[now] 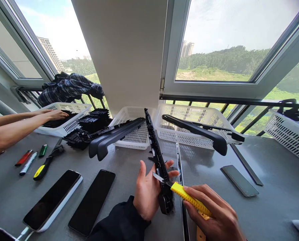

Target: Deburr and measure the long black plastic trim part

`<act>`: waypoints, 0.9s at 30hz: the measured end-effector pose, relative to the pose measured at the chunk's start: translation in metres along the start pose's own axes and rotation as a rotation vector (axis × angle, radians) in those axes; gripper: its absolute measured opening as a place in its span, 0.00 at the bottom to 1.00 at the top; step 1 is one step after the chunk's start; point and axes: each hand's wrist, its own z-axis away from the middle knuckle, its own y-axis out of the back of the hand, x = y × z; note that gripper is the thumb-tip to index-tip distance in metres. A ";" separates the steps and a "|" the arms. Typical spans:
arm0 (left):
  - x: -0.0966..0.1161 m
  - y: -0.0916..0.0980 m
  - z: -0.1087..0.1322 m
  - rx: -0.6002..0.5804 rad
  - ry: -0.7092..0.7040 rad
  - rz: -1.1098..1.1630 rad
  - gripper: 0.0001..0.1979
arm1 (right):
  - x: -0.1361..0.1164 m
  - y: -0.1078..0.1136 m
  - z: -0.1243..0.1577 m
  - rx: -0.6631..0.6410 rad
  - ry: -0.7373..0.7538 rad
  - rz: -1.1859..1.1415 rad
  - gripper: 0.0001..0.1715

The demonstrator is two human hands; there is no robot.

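A long black plastic trim piece (155, 147), hollow side up, rests in my left hand (147, 191), its far end pointing at the baskets. The palm faces up, with the thumb on one side of the trim piece and fingertips showing on the other. My right hand (212, 211) grips a yellow utility knife (189, 197). Its blade is out and crosses over the trim piece near the thick lower end; I cannot tell whether it touches. Similar black trim pieces lie across the middle white basket (136, 144) and the right white basket (189, 138).
Another person's hands (56, 114) reach into the left basket (82, 108). Two phones (52, 197), lighters (23, 158) and a yellow-black tool (45, 167) lie left. A metal strip (180, 167) runs beside my hands. A grey slab (240, 180) lies right.
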 end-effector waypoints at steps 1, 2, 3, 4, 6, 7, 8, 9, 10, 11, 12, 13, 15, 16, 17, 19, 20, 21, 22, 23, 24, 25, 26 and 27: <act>0.000 0.000 0.000 0.000 -0.004 -0.001 0.48 | -0.001 0.001 -0.001 0.002 0.004 -0.002 0.13; 0.000 -0.001 0.000 -0.003 -0.004 -0.006 0.48 | -0.002 0.001 -0.002 0.004 0.010 -0.003 0.12; 0.000 -0.001 0.000 -0.008 -0.006 -0.010 0.48 | -0.003 0.002 -0.003 0.004 0.018 -0.005 0.11; 0.000 -0.002 0.000 -0.013 -0.011 -0.013 0.47 | -0.003 0.002 -0.004 0.001 0.026 -0.008 0.11; -0.001 -0.002 -0.001 -0.016 -0.016 -0.013 0.47 | -0.002 0.003 -0.004 -0.008 0.035 -0.009 0.10; -0.001 -0.001 -0.001 -0.017 -0.011 -0.014 0.47 | -0.002 0.002 -0.004 -0.011 0.036 -0.007 0.11; -0.001 -0.001 -0.001 -0.017 -0.009 -0.014 0.47 | -0.001 0.002 -0.003 -0.008 0.035 -0.006 0.11; -0.001 0.000 -0.001 -0.017 -0.006 -0.014 0.48 | 0.000 0.001 -0.002 -0.005 0.030 -0.004 0.12; -0.002 0.001 -0.001 -0.017 0.001 -0.016 0.48 | 0.001 0.000 -0.001 -0.004 0.024 -0.003 0.13; -0.001 0.001 -0.001 -0.018 0.005 -0.017 0.48 | 0.002 -0.001 0.000 -0.002 0.013 -0.004 0.14; -0.001 0.001 -0.001 -0.018 0.006 -0.014 0.49 | 0.002 -0.002 0.000 0.000 0.002 -0.005 0.14; -0.001 0.001 -0.001 -0.017 0.006 -0.011 0.49 | 0.002 -0.003 0.000 0.003 -0.008 -0.006 0.14; 0.000 -0.002 0.000 -0.014 0.002 -0.002 0.48 | 0.001 -0.003 -0.001 0.015 -0.023 -0.013 0.13; 0.001 -0.004 0.000 -0.009 -0.009 0.004 0.47 | -0.001 -0.002 -0.002 0.022 -0.034 -0.021 0.12; 0.002 -0.006 0.001 -0.003 -0.025 0.009 0.45 | -0.002 -0.001 -0.003 0.029 -0.052 -0.029 0.11; 0.003 -0.010 0.001 0.010 -0.036 0.001 0.43 | -0.005 0.002 -0.006 0.047 -0.102 -0.040 0.08; 0.004 -0.011 0.002 0.016 -0.033 -0.013 0.42 | -0.007 0.004 -0.007 0.059 -0.128 -0.038 0.08; 0.004 -0.012 0.002 0.025 -0.030 -0.030 0.41 | -0.008 0.006 -0.008 0.066 -0.151 -0.033 0.09; 0.005 -0.012 0.001 0.037 -0.031 -0.042 0.38 | -0.008 0.008 -0.008 0.069 -0.168 -0.025 0.11; 0.005 -0.011 0.001 0.048 -0.034 -0.045 0.35 | -0.009 0.009 -0.009 0.066 -0.178 -0.019 0.12; 0.005 -0.011 0.000 0.058 -0.036 -0.039 0.30 | -0.008 0.010 -0.008 0.059 -0.184 -0.015 0.13; 0.005 -0.010 -0.001 0.070 -0.040 -0.023 0.25 | -0.008 0.010 -0.007 0.049 -0.186 -0.013 0.14; 0.005 -0.009 -0.002 0.085 -0.047 -0.007 0.20 | -0.007 0.010 -0.006 0.031 -0.188 -0.013 0.14; 0.004 -0.008 -0.003 0.100 -0.052 0.004 0.17 | -0.006 0.009 -0.005 0.009 -0.189 -0.013 0.14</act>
